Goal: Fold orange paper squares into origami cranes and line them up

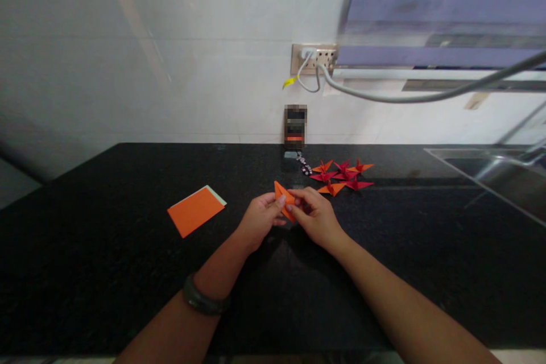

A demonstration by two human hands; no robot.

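A small folded orange paper piece is held just above the black counter, pinched from both sides. My left hand grips its left side with thumb and fingers closed. My right hand pinches its right side, fingers curled on the paper. A dark band sits on my left wrist. Behind the hands lies a cluster of several folded paper cranes in orange and red.
A stack of flat orange paper sheets lies on the counter to the left. A small dark object stands against the wall, below a socket with cables. A steel sink is at the right.
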